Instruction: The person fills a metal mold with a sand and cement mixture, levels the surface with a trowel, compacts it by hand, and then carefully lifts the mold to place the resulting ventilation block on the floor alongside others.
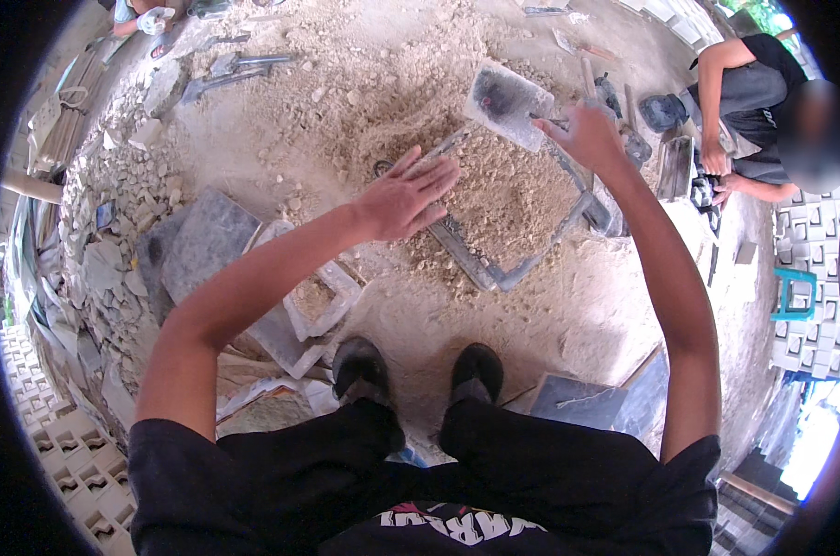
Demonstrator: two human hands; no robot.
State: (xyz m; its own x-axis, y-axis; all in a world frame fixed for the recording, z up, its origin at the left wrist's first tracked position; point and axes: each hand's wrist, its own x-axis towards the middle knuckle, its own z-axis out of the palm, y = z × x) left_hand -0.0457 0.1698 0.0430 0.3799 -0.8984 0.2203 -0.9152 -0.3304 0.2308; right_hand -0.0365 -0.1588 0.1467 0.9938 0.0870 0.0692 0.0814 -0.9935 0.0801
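Observation:
My right hand is closed around the handle of a trowel with a flat, rectangular grey blade. The blade lies over the far side of a heap of damp, pale sandy material. That heap fills a dark square frame on the ground, and its near corner points toward my feet. Across the frame's left side, my left hand rests palm down with its fingers stretched out and nothing in it. Loose crumbs of the same material surround the frame.
At the right a person crouches, hands on a small dark object. Grey slabs and a pale, broken-looking frame lie left of my feet. Rubble covers the far left. Long-handled tools lie beyond. A teal stool stands right.

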